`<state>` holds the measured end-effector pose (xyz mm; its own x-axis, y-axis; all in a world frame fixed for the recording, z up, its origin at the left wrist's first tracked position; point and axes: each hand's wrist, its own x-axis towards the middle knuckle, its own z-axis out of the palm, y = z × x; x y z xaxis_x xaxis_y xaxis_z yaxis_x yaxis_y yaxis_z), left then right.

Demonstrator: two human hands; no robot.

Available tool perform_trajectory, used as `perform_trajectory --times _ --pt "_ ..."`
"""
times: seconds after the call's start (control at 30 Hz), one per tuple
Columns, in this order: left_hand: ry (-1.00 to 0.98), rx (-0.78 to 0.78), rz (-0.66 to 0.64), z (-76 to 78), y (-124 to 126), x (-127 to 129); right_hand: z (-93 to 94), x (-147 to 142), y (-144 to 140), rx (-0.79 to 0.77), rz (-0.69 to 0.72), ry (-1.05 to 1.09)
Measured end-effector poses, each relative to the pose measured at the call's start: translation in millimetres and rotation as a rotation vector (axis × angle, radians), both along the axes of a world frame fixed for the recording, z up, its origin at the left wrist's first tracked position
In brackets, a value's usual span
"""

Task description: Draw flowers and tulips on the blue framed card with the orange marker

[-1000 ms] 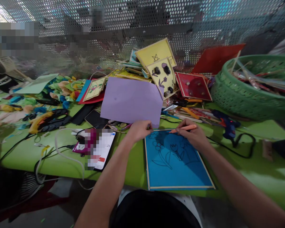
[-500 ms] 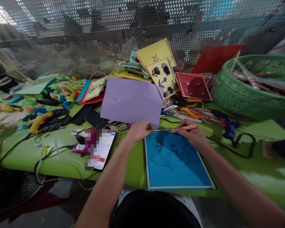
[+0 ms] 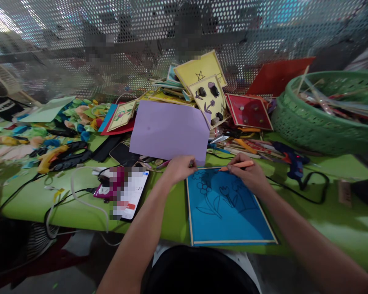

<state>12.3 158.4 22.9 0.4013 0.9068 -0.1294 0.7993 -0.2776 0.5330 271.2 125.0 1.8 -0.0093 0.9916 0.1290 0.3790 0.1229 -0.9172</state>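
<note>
Green table (image 3: pixel 340 220): one blue card (image 3: pixel 230 212); right hand (image 3: pixel 248 175) pinches one orange pen (image 3: pixel 237 165); left hand (image 3: pixel 179 168) curled at card corner.

- The card (image 3: pixel 230 212) lies on the table (image 3: pixel 340 220), at its near edge.
- The left hand (image 3: pixel 180 167) rests at the card's far left corner, the right hand (image 3: pixel 248 175) on its far edge.
- The sheet (image 3: pixel 170 130) lies behind the card.
- The phone (image 3: pixel 131 196) lies left of it.
- The basket (image 3: pixel 325 110) stands far right.
</note>
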Motion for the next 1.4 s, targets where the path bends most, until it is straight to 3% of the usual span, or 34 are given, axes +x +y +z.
perform_trajectory --times 0.53,1.4 --pt "0.000 -0.006 0.001 4.8 -2 0 -1.9 2 0 0.020 -0.030 0.002" --pt "0.006 0.004 -0.006 2.3 -1 0 14.3 -4 -3 -0.010 -0.075 0.004"
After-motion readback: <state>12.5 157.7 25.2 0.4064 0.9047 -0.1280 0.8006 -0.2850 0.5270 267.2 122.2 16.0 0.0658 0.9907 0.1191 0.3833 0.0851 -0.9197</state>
